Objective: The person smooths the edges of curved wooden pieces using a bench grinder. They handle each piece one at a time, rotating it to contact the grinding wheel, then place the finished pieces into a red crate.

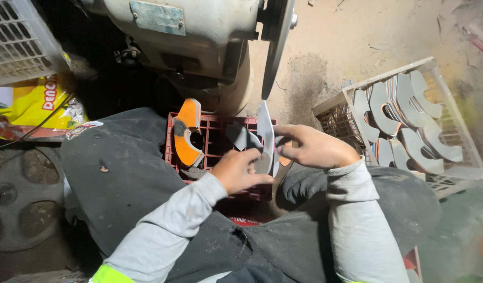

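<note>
My left hand (pixel 240 170) and my right hand (pixel 314 148) both grip a flat grey curved piece (pixel 265 137), held on edge just below the rim of a grinding disc (pixel 275 44). The piece stands over a red plastic crate (pixel 212 137) between my knees. In that crate lie an orange curved piece (pixel 188 133) and another grey one (pixel 240 136). The fingers of my left hand pinch the piece's lower end. My right hand's fingers close on its side.
A pale plastic crate (pixel 435 68) at the right holds several grey curved pieces. The grey motor housing (pixel 184 36) of the grinder stands ahead. A white basket (pixel 18 39) and a yellow bag (pixel 34 105) sit at the left. Dark trousers (pixel 121 178) cover my legs.
</note>
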